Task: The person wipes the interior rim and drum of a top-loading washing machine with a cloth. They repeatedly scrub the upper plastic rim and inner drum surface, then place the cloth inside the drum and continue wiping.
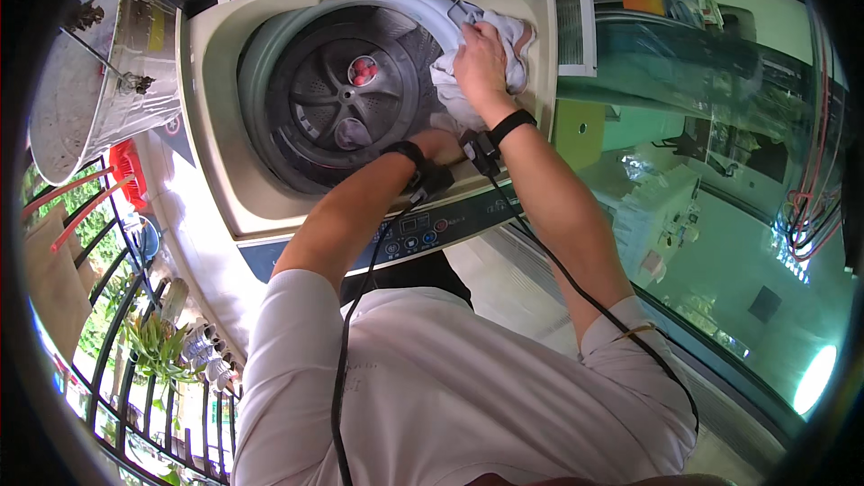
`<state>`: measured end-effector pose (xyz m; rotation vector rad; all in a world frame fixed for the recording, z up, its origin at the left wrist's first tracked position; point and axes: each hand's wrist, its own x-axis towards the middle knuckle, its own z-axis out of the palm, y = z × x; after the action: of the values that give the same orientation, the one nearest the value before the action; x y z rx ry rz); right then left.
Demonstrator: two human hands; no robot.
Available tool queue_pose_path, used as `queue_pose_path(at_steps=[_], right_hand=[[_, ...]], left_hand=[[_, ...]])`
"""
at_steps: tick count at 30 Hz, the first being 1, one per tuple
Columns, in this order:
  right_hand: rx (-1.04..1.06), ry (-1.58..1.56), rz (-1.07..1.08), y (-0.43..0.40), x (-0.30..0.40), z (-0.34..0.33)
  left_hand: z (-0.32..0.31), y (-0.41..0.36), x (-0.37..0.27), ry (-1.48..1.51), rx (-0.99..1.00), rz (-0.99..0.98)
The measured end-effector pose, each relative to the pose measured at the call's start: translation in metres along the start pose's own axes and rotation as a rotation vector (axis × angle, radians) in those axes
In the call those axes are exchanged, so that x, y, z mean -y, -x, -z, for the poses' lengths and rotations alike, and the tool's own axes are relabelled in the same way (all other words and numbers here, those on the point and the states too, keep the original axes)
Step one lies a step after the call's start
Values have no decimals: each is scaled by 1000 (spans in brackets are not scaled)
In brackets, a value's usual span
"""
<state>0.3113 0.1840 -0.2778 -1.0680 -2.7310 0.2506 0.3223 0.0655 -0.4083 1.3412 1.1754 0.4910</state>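
Note:
A top-loading washing machine [206, 101] stands open before me, its drum [317, 91] visible with a round container of red balls [363, 71] and a round translucent piece [352, 133] inside. A pale cloth [448, 81] lies bunched over the tub's right side. My right hand [481, 61] presses on it with bent fingers, which seem to grip its folds. Lower down, my left hand [445, 145] reaches to the cloth's lower edge near the front rim; its fingers are hidden. Both wrists wear black straps with cabled devices.
The control panel [405, 236] runs along the machine's front edge. A large whitish bucket [81, 81] stands at the left, near a red brush [128, 172], potted plants [155, 344] and a black railing [121, 297]. Glass panels [709, 148] stand at the right.

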Motion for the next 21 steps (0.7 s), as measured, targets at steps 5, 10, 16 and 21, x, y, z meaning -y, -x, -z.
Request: queue_pose_path(at_steps=[5,10,16,21], right_hand=[[-206,-88,-31,-22,-20,-41],[-166,-217,-53,-32,8,-29],[106,145,-11,-8,-21,6],[301,369,21,5,-6,20]], left_hand=[[-10,-7,-6,62,-85,-154],[-15,-12,22,215,-200,-101],[27,26,-60,77,125,245],[33,43,-66,116,-62,222]])
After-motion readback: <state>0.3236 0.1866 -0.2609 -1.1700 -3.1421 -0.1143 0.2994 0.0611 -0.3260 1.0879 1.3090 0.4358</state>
